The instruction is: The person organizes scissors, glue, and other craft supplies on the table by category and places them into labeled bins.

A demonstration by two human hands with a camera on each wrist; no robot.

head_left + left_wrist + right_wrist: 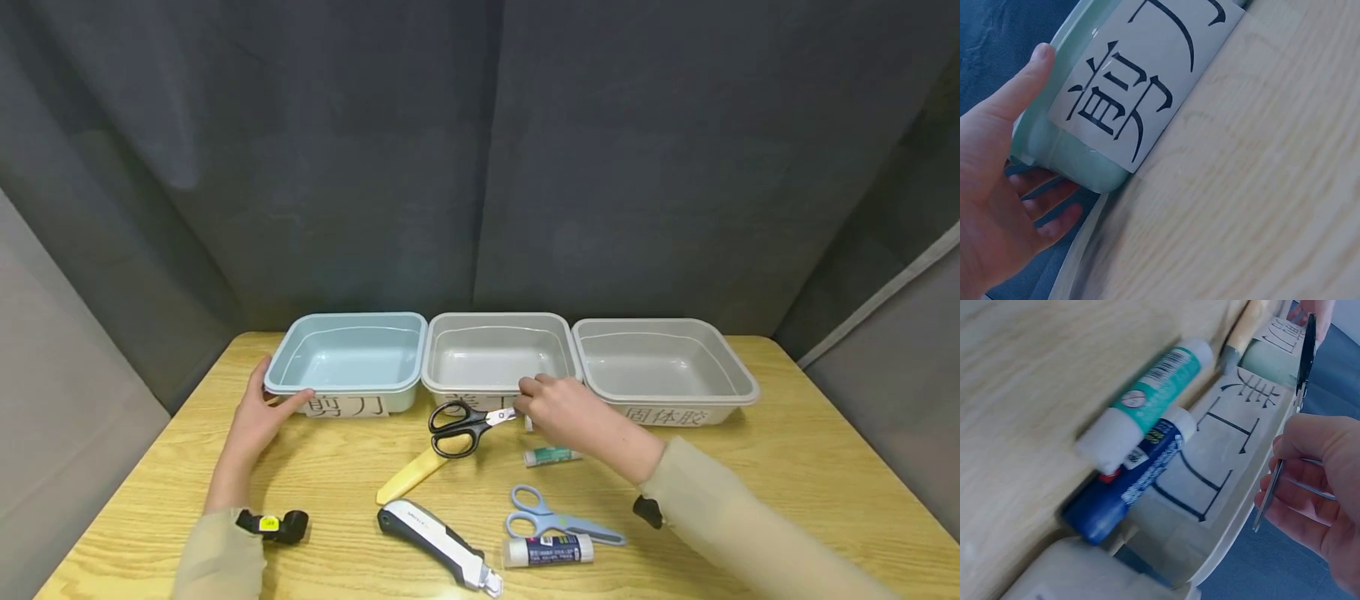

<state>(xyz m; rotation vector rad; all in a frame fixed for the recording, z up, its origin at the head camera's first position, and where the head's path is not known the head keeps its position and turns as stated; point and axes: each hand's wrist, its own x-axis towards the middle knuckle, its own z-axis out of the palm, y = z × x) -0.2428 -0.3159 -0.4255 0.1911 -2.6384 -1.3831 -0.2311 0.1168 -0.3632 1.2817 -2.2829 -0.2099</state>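
My right hand (558, 408) pinches a pair of black-handled scissors (459, 428) by the metal blades, in front of the middle grey box (501, 318). In the right wrist view a blade (1267, 497) sticks out below the fingers, and the black handles (1307, 353) point away. At the left, my left hand (253, 417) grips the near left corner of the light blue box (345, 389), thumb on the front rim, other fingers around the side. A paper label with large characters (1125, 81) is on that box's front.
A second grey box (667, 397) stands at the right. On the table lie a yellow cutter (412, 478), a white-and-black utility knife (435, 542), light blue scissors (570, 525), a blue-labelled glue stick (551, 550) and a green one (551, 456). Another blue glue stick (1122, 494) lies by the middle box.
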